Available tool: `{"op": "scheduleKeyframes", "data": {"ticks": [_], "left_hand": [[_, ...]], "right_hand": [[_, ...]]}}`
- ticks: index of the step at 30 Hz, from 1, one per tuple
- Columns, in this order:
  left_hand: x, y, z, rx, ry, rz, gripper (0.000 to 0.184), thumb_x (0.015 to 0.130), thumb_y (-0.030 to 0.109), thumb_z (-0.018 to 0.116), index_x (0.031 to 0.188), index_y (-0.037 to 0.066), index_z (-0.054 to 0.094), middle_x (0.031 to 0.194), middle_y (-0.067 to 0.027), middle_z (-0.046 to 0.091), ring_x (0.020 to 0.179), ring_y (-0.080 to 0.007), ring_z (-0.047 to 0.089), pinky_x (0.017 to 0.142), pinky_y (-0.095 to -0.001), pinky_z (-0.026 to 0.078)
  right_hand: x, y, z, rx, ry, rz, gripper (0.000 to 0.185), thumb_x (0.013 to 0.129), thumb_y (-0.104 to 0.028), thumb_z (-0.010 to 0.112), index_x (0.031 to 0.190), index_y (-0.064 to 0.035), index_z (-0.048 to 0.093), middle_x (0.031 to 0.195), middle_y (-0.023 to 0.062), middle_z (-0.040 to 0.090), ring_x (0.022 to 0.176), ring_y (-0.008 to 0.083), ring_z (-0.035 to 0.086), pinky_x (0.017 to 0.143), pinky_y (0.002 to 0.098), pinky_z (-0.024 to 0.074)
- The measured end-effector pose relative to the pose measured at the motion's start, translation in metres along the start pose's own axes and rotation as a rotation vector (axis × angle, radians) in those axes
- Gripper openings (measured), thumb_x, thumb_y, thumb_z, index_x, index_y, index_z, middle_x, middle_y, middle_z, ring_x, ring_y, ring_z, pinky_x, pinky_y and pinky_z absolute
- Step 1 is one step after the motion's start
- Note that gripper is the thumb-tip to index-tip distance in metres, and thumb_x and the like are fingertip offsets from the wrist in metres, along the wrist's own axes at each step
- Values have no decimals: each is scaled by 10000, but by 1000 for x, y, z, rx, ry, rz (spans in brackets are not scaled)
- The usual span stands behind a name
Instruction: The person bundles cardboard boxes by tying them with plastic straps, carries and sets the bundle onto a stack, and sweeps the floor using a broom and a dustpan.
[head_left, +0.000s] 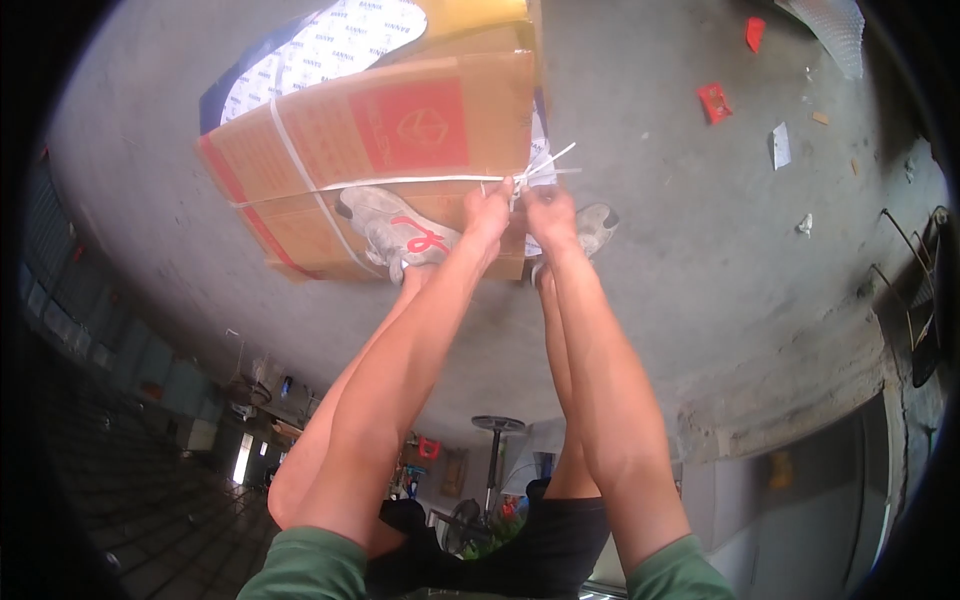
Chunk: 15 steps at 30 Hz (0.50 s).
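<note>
A large brown cardboard bundle (320,140) with a red printed square lies on the grey floor, white strapping (290,140) running across it both ways. At its right edge the strap ends meet in a knot or crossing, with loose ends sticking out to the right. My left hand (487,212) pinches the strap just left of the knot. Close beside it, my right hand (551,212) has its fingers closed on the strap on the right. A grey shoe with a red mark (400,232) presses on the cardboard; the other shoe (597,228) is partly behind my right hand.
A white printed sheet (330,50) shows at the bundle's top. Red scraps (715,103), a white paper scrap (780,146) and clear bubble wrap (835,30) lie on the floor at the right. A dark metal frame (922,290) stands at the far right.
</note>
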<state>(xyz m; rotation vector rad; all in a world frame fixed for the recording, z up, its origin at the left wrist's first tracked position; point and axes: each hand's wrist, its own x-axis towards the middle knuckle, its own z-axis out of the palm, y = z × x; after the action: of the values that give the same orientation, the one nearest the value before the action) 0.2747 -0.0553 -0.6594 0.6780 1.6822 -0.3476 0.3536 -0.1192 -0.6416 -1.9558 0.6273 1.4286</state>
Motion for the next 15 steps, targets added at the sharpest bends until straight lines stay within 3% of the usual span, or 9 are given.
{"op": "scheduleKeyframes", "data": {"ticks": [1, 5, 8, 12, 14, 15], "left_hand": [[-3, 5, -2, -25, -50, -31, 261, 951, 272, 572, 1027, 34, 648, 791, -24, 625, 629, -73, 493, 521, -237, 347], [-14, 18, -4, -99, -137, -124, 229, 963, 272, 553, 987, 64, 644, 766, 8, 598, 614, -59, 456, 493, -218, 303], [-3, 17, -15, -24, -246, -138, 206, 968, 267, 545, 948, 81, 630, 731, 28, 555, 592, -57, 438, 484, -207, 303], [-8, 26, -20, -158, -437, -186, 207, 968, 276, 541, 915, 90, 614, 687, 49, 496, 571, -55, 410, 479, -207, 285], [-14, 42, -22, -230, -477, -210, 204, 968, 273, 537, 906, 92, 609, 660, 57, 474, 556, -53, 397, 476, -209, 277], [-12, 52, -24, -84, -506, -168, 193, 964, 266, 536, 892, 100, 602, 638, 64, 452, 539, -51, 375, 476, -211, 265]], "right_hand": [[0, 1, 1, 135, -45, 29, 227, 890, -137, 604, 956, 80, 585, 806, 138, 669, 636, 173, 669, 562, 305, 529], [8, 12, 2, 144, -74, -17, 211, 894, -109, 596, 976, 83, 566, 814, 131, 660, 627, 180, 665, 530, 289, 527], [3, -4, -3, 193, -89, 98, 205, 886, -109, 604, 961, 78, 569, 820, 124, 653, 627, 184, 658, 532, 290, 529], [2, -20, -23, 89, -163, 18, 203, 861, -96, 607, 986, 63, 597, 820, 141, 650, 665, 208, 654, 563, 309, 531], [-6, -37, -35, -333, -188, -568, 268, 836, -110, 613, 1064, 29, 620, 882, 182, 649, 779, 283, 658, 676, 366, 530], [-5, -41, -44, -540, -235, -684, 328, 822, -143, 629, 1128, -23, 630, 985, 198, 632, 901, 348, 623, 787, 405, 498]]}}
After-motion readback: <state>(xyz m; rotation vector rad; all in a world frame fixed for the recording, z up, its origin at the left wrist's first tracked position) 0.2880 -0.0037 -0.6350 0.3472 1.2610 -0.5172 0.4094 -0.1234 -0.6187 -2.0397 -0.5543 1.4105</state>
